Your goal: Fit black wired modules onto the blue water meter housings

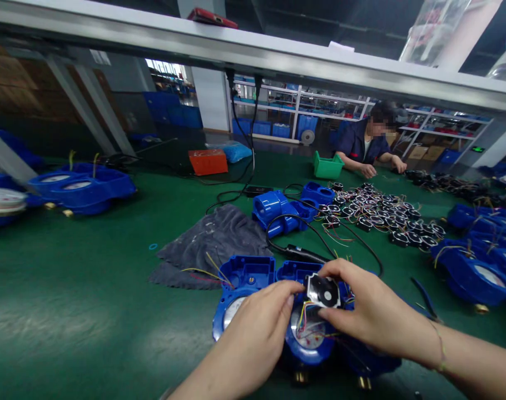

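Observation:
Between the thumb and fingers of my right hand is a small black module with pale edges, a round disc on top and coloured wires. My left hand is closed, with its index fingertip at the module's left edge and the thumb close below. The module is tilted over a blue water meter body, whose round dial shows beneath the wires. On the left stands another blue water meter body, partly covered by my left hand, with yellow and red wires sticking out. A third meter body lies under my right wrist.
A grey cloth, blue plastic housings and a black corded tool lie beyond the meters. Many wired modules spread to the right, near pliers. A co-worker sits opposite, behind a green bin.

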